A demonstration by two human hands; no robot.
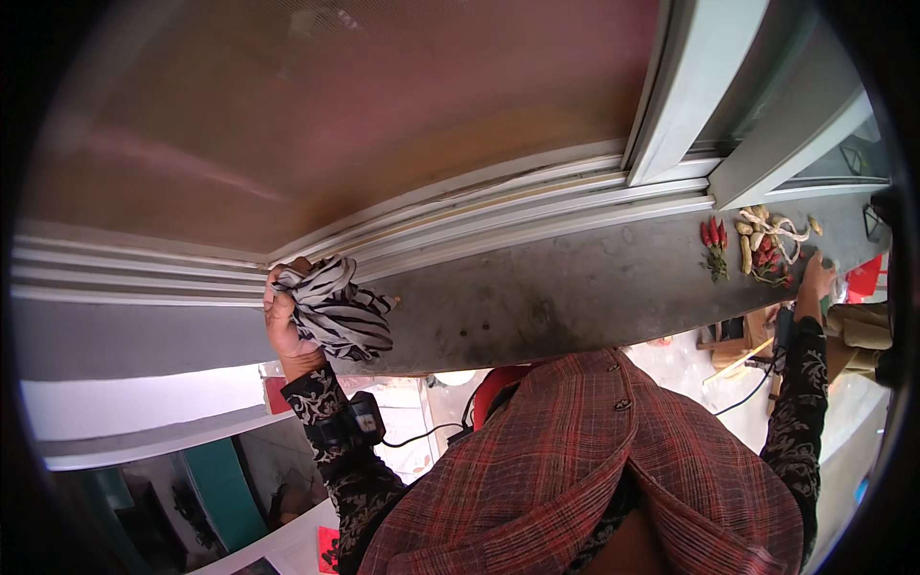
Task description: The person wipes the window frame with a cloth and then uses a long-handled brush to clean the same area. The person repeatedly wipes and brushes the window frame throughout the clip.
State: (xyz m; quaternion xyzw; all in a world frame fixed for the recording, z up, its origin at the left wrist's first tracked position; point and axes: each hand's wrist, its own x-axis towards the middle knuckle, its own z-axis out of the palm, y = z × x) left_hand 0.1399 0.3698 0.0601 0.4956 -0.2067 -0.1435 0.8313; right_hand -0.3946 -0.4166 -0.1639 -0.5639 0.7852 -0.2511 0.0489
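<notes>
A black-and-white striped cloth (343,311) is bunched up in my left hand (280,311), whose fingers close round its left side beside the window track (460,220). The cloth rests at the left end of the grey sill (537,283). Far to the right, my right hand (816,276) is at the sill's front edge, near a cluster of dried red chillies (764,257) and peanuts (746,251) with a white cord (781,230). Its fingers are small and partly hidden, so their hold does not show.
A large window pane (364,105) rises behind the sill, with a white frame post (695,91) at right. Another bunch of red chillies (714,247) lies on the sill. Below the sill are a red object (494,393) and a yellow stick (738,360). A dark cable (422,439) hangs by my left arm.
</notes>
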